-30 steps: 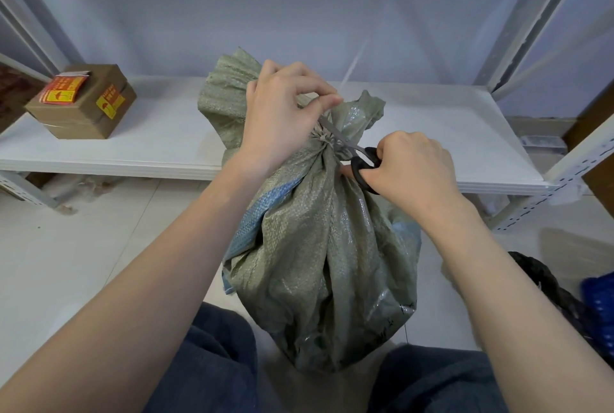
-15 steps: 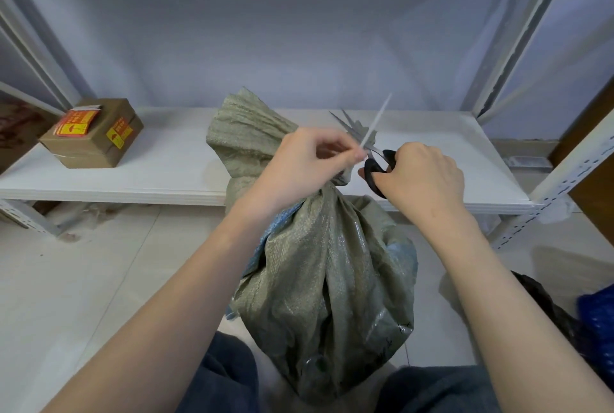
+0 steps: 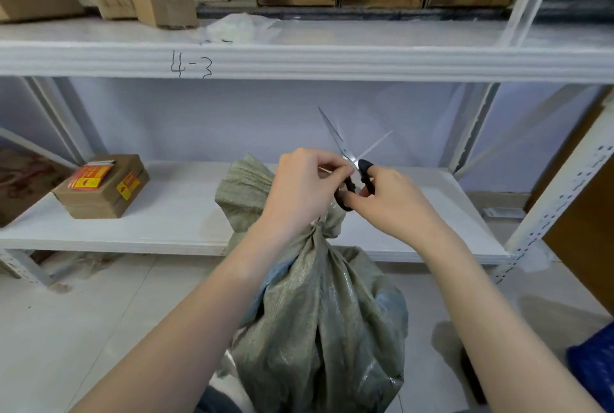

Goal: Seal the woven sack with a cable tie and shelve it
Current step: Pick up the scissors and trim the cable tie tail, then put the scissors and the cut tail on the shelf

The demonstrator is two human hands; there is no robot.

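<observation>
Two hands work above the gathered neck of the grey-green woven plastic sack (image 3: pixel 319 323), which stands on the pale tiled floor (image 3: pixel 83 319) between our knees, directly in front of the lower white metal shelf (image 3: pixel 179 213). Our left hand (image 3: pixel 305 190) is closed, its fingertips pinching the thin white cable tie (image 3: pixel 373 146) whose free tail slants up and to the right. Our right hand (image 3: pixel 395 203) is closed through the black loops of the steel-bladed scissors (image 3: pixel 345 160), with the blades pointing upward and crossing the tie tail just above the left fingertips.

We judge that the neck is already cinched: the sack fabric bunches tightly below the left hand, though the tie's locking head is hidden by the fingers. The step in hand appears to be trimming the surplus tail. We cannot tell whether the blades are parted or whether the cut is complete.

The next move calls for the following, in our estimate:

1. Confirm the tail is severed close to the lock, keeping the blades clear of the left fingertips.
2. Set the scissors aside so that both hands are free.
3. Grip the sack at the neck and under its body, then lift it onto the lower shelf.

The shelf has bare space to the right of the small brown cardboard box with red and yellow labels (image 3: pixel 103 186). The sack looks full and slack, so it may sag when raised.
</observation>
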